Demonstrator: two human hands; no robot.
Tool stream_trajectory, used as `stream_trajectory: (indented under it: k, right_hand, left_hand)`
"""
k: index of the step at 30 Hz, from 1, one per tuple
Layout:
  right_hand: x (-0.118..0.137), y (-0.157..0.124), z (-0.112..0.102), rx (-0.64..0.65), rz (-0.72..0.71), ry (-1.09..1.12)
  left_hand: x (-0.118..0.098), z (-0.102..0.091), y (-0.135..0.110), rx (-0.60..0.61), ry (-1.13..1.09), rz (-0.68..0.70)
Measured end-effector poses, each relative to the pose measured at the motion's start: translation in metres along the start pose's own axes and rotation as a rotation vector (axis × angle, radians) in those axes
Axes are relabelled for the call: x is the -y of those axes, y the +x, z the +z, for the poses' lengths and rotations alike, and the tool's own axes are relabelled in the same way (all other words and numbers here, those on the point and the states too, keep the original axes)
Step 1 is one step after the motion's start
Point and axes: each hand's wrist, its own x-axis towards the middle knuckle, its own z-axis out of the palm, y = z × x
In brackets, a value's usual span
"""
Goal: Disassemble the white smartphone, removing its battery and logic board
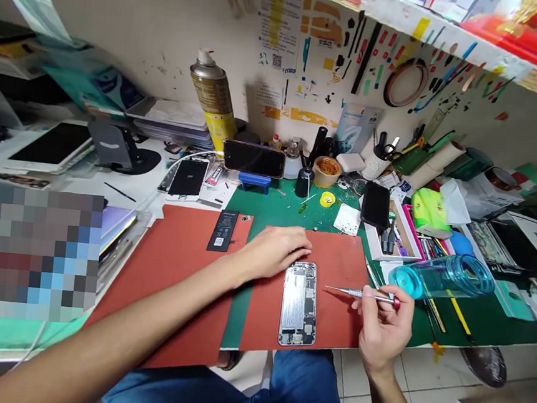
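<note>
My right hand (384, 327) grips a precision screwdriver (364, 294), a slim metal one with a red end cap. Its thin tip points left, apart from the opened phone (299, 304), which lies on the right red mat (339, 258) with its inside parts and silver middle area showing. My left hand (276, 250) rests on the mat at the phone's top edge, fingers curled together; whatever may be between them is hidden. A black phone battery (223, 230) lies on the left red mat (167, 280), beyond my left forearm.
Along the back stand a spray can (214, 99), a phone on a blue stand (253, 159) and small bottles. To the right are a tool box (399, 238), a teal bottle (445, 278) lying on its side, and several thin tools. A shelf (406, 25) overhangs the back.
</note>
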Motion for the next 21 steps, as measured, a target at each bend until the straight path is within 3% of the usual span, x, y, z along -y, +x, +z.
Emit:
stream_trajectory:
  k: [7, 15, 21]
  right_hand:
    - [-0.003, 0.007, 0.002, 0.034, 0.05, 0.088]
    - [-0.001, 0.005, 0.003, 0.081, 0.037, 0.105]
    - [-0.001, 0.007, 0.002, 0.088, 0.021, 0.05]
  left_hand:
    - [0.001, 0.015, 0.038, 0.031, 0.157, 0.017]
    - [0.012, 0.03, 0.04, 0.013, 0.209, 0.023]
    - [0.017, 0.022, 0.03, 0.004, 0.154, 0.056]
